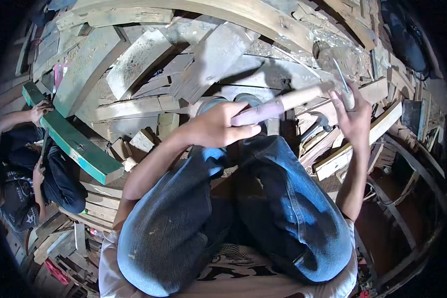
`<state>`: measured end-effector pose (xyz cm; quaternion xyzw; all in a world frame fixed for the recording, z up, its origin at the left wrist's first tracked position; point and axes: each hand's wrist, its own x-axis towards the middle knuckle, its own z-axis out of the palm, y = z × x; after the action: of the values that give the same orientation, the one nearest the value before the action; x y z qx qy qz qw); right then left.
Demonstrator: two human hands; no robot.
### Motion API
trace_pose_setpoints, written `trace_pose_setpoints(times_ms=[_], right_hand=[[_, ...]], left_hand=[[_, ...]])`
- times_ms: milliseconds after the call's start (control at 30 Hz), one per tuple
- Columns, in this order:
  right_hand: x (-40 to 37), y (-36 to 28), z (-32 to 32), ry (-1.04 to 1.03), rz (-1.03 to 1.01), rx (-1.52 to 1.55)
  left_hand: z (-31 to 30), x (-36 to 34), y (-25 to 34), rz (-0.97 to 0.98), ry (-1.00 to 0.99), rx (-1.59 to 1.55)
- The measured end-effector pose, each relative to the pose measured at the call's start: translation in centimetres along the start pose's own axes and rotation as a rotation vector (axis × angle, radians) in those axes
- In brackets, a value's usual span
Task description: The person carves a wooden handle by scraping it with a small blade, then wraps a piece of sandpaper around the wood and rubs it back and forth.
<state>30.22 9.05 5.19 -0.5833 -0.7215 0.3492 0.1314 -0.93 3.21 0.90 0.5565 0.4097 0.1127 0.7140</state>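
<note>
My left hand (216, 125) is closed around the near end of a wooden stick (305, 95), whose gripped part is painted pale purple. The stick reaches up and to the right, its bare far end close to my right hand (355, 116). That hand is wrapped round the pale handle of a slim tool (349, 101) with a thin metal shaft pointing up and left. Both hands are raised in front of my bent knees (303, 208). Below the stick, a hammer (319, 124) lies among wood scraps.
Planks and offcuts (139, 64) cover the ground ahead, with a long beam (243, 15) across the back. To the left, a seated person (22, 188) holds a green-painted board (74, 136) and a dark tool. Curved strips (392, 213) lie at right.
</note>
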Motion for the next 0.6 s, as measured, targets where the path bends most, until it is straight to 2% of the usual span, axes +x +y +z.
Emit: trace_pose_setpoints(times_ms=[33,67,100,133,167,233,300,433,467,500,567,600], right_hand=[[-0.3,-1.0,0.9,0.177,-0.032,-0.15],[-0.9,-1.9,1.4,0.067,0.012,-0.059],[-1.4,-2.1,2.4,0.018,-0.103,-0.109],[-2.0,-3.2,3.4,-0.087,-0.046,-0.015],[-2.4,-4.0,4.4,-0.12,-0.118,-0.008],[-3.1,-4.7,6.0,-0.236,-0.118,0.043],[-3.2,-4.4,7.1,-0.244,-0.194,0.051],[-2.4,-4.9,6.7,-0.296,-0.056,-0.004],[-1.8,-4.9,6.7,-0.213,-0.053,-0.068],[-2.1,-5.1,6.8,-0.214,-0.053,-0.07],[-2.9,-5.5,7.2,-0.288,-0.126,-0.089],[-3.1,-5.2,7.8,-0.185,-0.306,-0.132]], left_hand=[[0.5,0.4,-0.8,0.006,0.072,-0.01],[0.9,0.6,-1.3,0.013,0.146,-0.019],[1.0,0.7,-1.2,0.01,0.148,-0.02],[1.1,0.7,-1.0,-0.03,0.167,-0.104],[1.2,0.7,-0.8,-0.069,0.186,-0.186],[1.7,0.8,-0.6,-0.031,0.207,-0.232],[2.0,0.7,0.0,0.069,0.281,-0.296],[2.0,0.7,-0.3,0.016,0.29,-0.238],[1.6,0.6,-0.3,-0.031,0.287,-0.153],[1.9,0.6,-0.4,-0.03,0.287,-0.155],[2.3,0.7,-1.1,0.055,0.33,-0.192],[2.4,0.7,-1.5,0.129,0.36,-0.099]])
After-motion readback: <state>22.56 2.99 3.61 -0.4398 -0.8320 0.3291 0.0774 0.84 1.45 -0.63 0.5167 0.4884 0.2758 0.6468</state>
